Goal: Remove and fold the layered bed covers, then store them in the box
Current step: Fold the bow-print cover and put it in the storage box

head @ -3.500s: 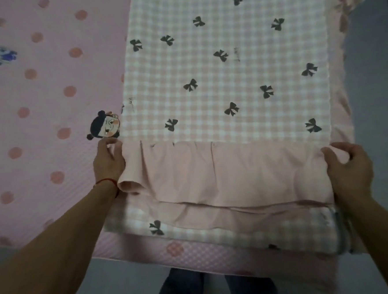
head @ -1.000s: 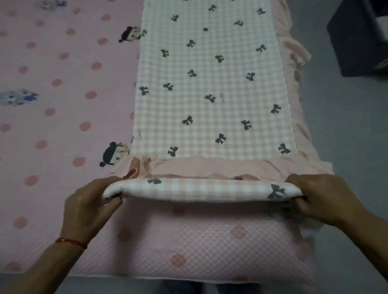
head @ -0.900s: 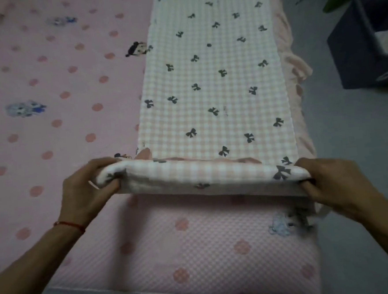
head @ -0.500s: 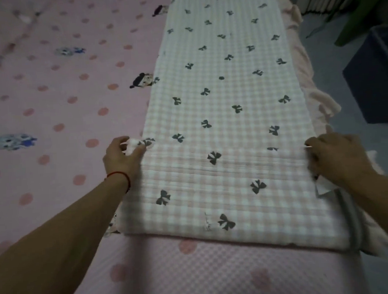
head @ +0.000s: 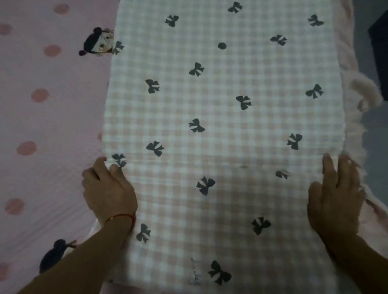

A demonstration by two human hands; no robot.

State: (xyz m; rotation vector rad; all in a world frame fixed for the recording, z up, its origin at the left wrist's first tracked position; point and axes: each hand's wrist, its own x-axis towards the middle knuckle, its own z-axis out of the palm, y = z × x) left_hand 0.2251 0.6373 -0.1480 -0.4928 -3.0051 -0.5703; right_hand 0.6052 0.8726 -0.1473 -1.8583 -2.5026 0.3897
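Observation:
A pink-and-white checked cover with black bows [head: 224, 131] lies as a long folded strip along the right side of the bed, its near end doubled over onto itself. My left hand [head: 107, 189] rests on the strip's left edge, fingers loosely bent against the fold line. On the right edge lies my right hand [head: 334, 194], fingers straight and flat on the cloth. A plain pink ruffle [head: 363, 93] hangs off the strip's right side. The dark storage box [head: 386, 48] shows at the right frame edge.
Under the strip lies a pink quilted sheet with darker dots and cartoon figures [head: 37, 116], covering the bed to the left. Grey floor [head: 386, 147] runs along the bed's right side. The bed's near edge is at the bottom of the view.
Both hands lifted the strip's near end, carried it forward and laid it over the strip. They let go of the edge and now lie on the folded layer; the view has come closer.

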